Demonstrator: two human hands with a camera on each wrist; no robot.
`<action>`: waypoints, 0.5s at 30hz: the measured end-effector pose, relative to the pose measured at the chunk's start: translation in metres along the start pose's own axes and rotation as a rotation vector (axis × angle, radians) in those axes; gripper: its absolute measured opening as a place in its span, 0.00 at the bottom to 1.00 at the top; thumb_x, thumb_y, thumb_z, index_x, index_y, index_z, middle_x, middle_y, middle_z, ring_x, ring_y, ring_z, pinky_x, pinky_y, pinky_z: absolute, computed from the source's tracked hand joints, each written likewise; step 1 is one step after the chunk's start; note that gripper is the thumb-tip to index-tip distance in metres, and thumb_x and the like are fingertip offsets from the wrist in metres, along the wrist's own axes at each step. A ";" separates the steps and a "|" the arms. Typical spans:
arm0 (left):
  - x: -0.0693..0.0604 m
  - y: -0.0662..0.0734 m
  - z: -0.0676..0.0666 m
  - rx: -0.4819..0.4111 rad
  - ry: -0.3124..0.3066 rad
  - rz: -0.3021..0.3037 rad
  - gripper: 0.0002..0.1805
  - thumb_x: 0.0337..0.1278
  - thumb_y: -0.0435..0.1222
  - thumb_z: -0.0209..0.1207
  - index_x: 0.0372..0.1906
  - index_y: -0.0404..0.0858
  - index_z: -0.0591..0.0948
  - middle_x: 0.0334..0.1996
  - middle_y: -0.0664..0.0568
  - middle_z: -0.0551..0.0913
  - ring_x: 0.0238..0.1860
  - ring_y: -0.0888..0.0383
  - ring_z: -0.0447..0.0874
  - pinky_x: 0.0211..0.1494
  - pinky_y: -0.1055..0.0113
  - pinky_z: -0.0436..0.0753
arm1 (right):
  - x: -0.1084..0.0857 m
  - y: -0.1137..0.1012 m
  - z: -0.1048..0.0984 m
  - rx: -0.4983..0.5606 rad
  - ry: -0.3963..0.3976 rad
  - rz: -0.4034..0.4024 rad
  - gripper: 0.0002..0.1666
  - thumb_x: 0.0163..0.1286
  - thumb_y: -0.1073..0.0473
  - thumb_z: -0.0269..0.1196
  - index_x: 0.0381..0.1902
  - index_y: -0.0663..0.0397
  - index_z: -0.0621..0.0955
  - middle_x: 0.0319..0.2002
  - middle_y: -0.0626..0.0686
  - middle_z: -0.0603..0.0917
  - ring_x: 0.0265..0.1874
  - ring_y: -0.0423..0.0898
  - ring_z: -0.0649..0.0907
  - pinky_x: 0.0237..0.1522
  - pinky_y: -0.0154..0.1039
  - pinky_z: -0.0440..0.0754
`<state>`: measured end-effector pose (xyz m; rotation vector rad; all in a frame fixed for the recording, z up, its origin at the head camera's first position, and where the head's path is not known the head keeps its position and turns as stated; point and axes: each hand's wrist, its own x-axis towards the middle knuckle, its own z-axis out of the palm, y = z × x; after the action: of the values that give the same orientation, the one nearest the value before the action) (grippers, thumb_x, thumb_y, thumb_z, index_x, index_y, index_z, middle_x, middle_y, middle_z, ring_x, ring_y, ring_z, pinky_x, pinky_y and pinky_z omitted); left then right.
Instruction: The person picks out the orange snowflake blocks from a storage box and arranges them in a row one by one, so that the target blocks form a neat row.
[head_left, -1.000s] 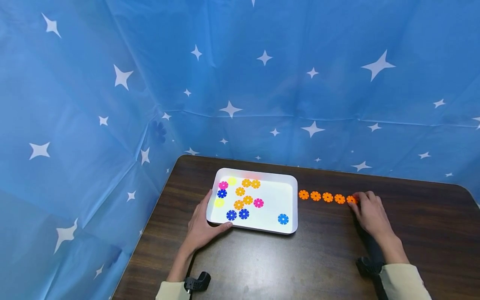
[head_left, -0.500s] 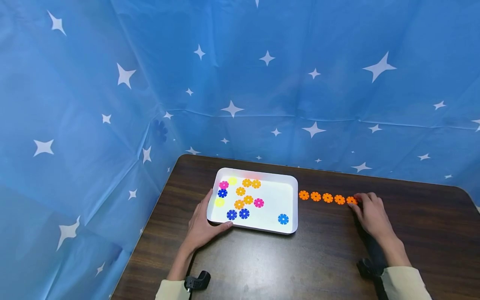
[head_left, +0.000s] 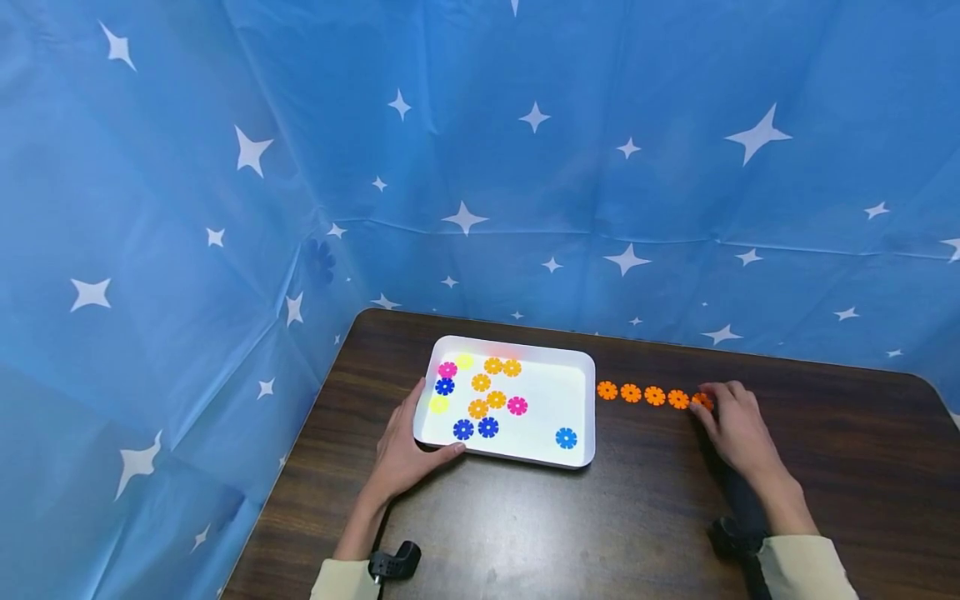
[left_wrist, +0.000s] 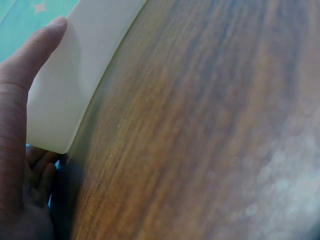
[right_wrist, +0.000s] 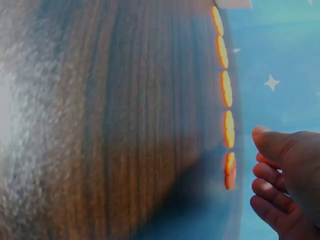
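The left hand (head_left: pixel 406 454) holds the near left corner of a white tray (head_left: pixel 579 454), its thumb along the front wall and its fingers at the left side. In the left wrist view the thumb (left_wrist: pixel 42 42) touches the tray wall (left_wrist: pixel 82 65). At the tray's right, several orange notched plastic discs (head_left: pixel 655 396) lie flat in a row. Over the last orange disc (head_left: pixel 702 402) is the right hand (head_left: pixel 738 429), thumb and forefinger to either side of it. From the right wrist, its fingertips (right_wrist: pixel 260 131) look apart from that disc (right_wrist: pixel 230 171), with nothing between them.
Inside the tray lie loose notched discs: yellow, pink, amber (head_left: pixel 481 382), dark blue (head_left: pixel 463 429) and one light blue (head_left: pixel 566 438). A dark wooden table (head_left: pixel 555 533) carries everything. Blue star-patterned cloth (head_left: pixel 525 167) hangs behind and at the left.
The right hand has shifted slightly left, over the last orange disc. The left hand and the tray keep their places, and the row looks much the same.
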<state>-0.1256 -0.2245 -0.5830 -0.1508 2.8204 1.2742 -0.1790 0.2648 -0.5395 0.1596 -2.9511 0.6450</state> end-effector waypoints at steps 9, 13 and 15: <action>0.000 0.000 0.000 0.003 0.003 -0.007 0.66 0.37 0.67 0.73 0.80 0.68 0.45 0.79 0.53 0.60 0.74 0.48 0.63 0.71 0.31 0.65 | 0.003 -0.016 -0.001 0.016 -0.039 -0.030 0.24 0.76 0.56 0.61 0.59 0.73 0.77 0.53 0.71 0.76 0.53 0.67 0.74 0.55 0.66 0.76; 0.000 0.000 0.000 0.001 0.001 -0.010 0.66 0.37 0.67 0.73 0.80 0.69 0.45 0.79 0.54 0.60 0.73 0.48 0.63 0.71 0.32 0.65 | 0.006 -0.028 -0.002 0.029 -0.062 -0.041 0.25 0.76 0.54 0.62 0.60 0.71 0.77 0.52 0.70 0.77 0.53 0.66 0.74 0.55 0.65 0.77; 0.001 0.000 0.000 0.005 -0.002 -0.011 0.66 0.37 0.68 0.73 0.80 0.70 0.44 0.80 0.54 0.59 0.74 0.48 0.63 0.71 0.32 0.65 | 0.008 -0.034 -0.002 0.031 -0.063 -0.058 0.25 0.76 0.54 0.62 0.60 0.70 0.77 0.52 0.69 0.77 0.52 0.65 0.75 0.55 0.65 0.77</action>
<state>-0.1262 -0.2242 -0.5833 -0.1649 2.8164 1.2643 -0.1819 0.2345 -0.5228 0.2719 -2.9848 0.6910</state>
